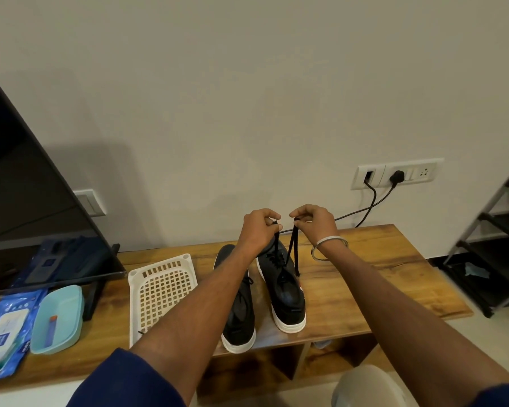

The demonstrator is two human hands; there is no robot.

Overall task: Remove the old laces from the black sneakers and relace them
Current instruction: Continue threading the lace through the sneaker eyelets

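Both hands are raised above the far shoe of the pair, each pinching one end of a black lace (291,245). The left hand (257,227) has its fingers curled with thumb and forefinger closed on one tip; the right hand (313,223) does the same with the other, and the two hands sit close together, nearly at one height. From the fingers the lace drops down and towards the person, its two runs converging on the eyelets of the right-hand sneaker (282,289), so the long axis of the pull runs up and away from the shoe's tongue. That sneaker stands on the wooden bench (365,274), touching or nearly touching its mate, the left-hand sneaker (237,306), whose laces look loose (its upper part is hidden behind the left forearm). A white plastic basket (162,292) lies just beside the pair. My reading: the ends are being evened or tensioned, and both hands are equally near, so neither has the advantage for the next threading.
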